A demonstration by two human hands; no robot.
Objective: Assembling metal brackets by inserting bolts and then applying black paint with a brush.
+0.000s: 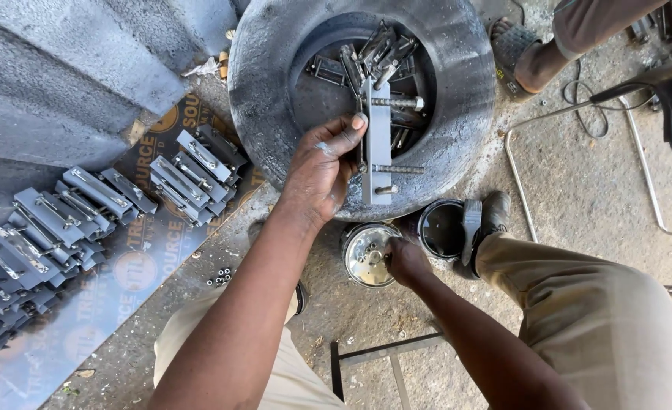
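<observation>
1. Nearest the camera, the right hand (406,260) dips its fingers into a small metal tin (366,254) on the floor; whether its grip has closed on anything cannot be told.
2. The left hand (322,168) has its grip closed on a flat metal bracket (378,144) with bolts through it, held over the tyre (275,91).
3. Beyond that grip, loose brackets (381,49) fill the tyre's hollow.
4. Left of it, many assembled brackets (55,220) lie stacked on a printed sheet (135,266): much looks done, more remains.
</observation>
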